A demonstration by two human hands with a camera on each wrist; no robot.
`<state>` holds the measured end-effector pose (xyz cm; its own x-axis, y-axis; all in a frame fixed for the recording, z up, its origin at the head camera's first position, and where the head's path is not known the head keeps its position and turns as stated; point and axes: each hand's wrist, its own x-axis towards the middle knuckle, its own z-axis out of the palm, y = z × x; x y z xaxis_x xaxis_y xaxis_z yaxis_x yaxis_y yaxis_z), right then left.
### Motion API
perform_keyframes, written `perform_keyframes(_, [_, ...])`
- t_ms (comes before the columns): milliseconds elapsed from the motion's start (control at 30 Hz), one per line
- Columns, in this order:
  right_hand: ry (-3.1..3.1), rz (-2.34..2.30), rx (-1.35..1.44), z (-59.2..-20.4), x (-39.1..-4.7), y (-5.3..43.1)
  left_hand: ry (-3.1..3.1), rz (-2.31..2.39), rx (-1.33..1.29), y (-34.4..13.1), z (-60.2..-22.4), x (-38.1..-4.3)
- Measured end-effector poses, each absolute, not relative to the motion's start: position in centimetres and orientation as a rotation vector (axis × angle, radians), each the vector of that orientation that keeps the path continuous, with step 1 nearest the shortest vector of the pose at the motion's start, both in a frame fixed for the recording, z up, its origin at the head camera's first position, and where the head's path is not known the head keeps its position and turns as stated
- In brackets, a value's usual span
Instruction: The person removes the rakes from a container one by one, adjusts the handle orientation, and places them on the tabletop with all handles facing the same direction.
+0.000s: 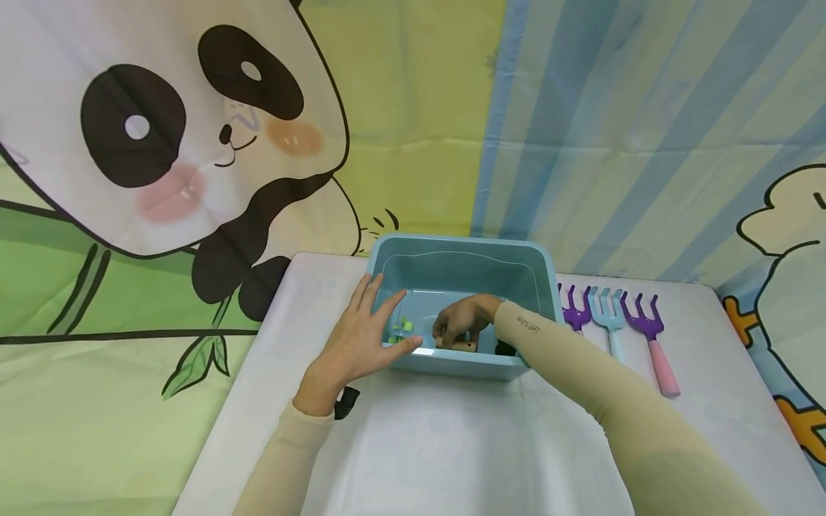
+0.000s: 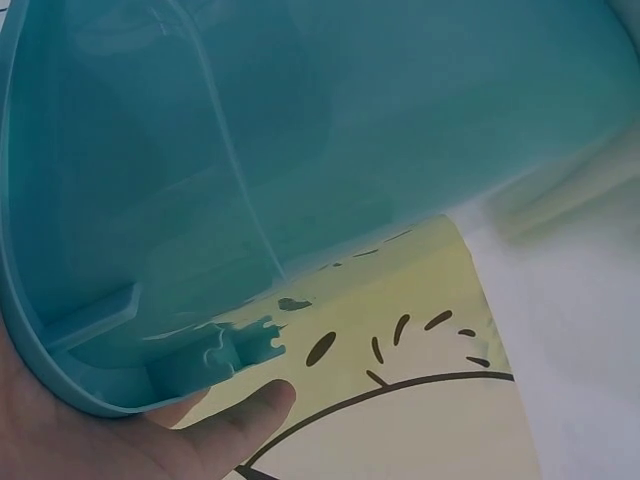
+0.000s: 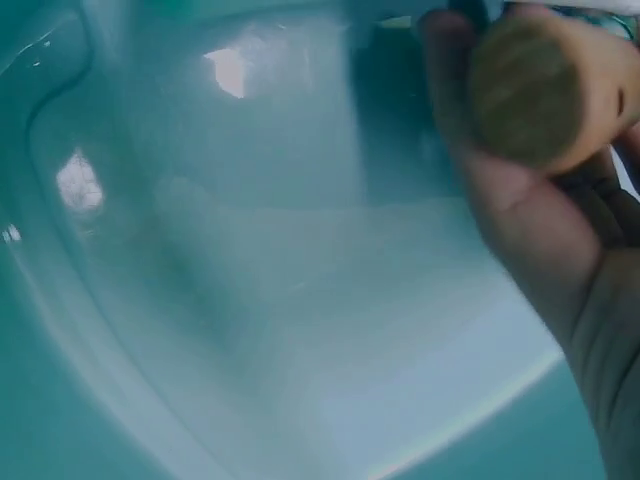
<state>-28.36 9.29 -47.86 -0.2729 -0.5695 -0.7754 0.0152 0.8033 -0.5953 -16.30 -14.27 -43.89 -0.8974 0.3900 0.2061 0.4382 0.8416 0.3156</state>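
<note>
In the head view my right hand (image 1: 461, 320) reaches down inside a blue-green plastic bin (image 1: 461, 242) and grips a pale wooden piece with small dark spots (image 1: 463, 347). The right wrist view shows the rounded, flat end of this wooden piece (image 3: 525, 92) between thumb and fingers. My left hand (image 1: 361, 333) is at the bin's left front corner, fingers spread and straight. From the left wrist, the bin's rim (image 2: 40, 375) lies against that hand. Small bright green and light blue pieces (image 1: 401, 330) sit inside the bin near the left fingers.
Three hand forks stand to the bin's right: a purple one (image 1: 576, 314), a light blue one (image 1: 608, 312) and a purple one with a pink handle (image 1: 658, 358). The bin is on a white-covered table (image 1: 432, 444). A cartoon-printed cloth (image 1: 413, 107) hangs behind it.
</note>
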Motion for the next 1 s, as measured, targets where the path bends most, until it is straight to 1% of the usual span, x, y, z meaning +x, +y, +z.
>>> perform_keyframes(500, [1.863,-0.72,-0.313,-45.4,-29.5,9.9,-2.908,-0.579,-0.638,-14.3,-43.7,-16.4])
perform_keyframes(833, [1.822,-0.858,-0.241,-43.4,-29.6,11.4,-2.923,-0.564,-0.628,-14.2,-43.5,-16.7])
perform_keyframes(1000, [1.85,-0.933,-0.23,-41.7,-29.3,12.7,-2.933,-0.577,-0.62,-14.2,-43.4,-16.6])
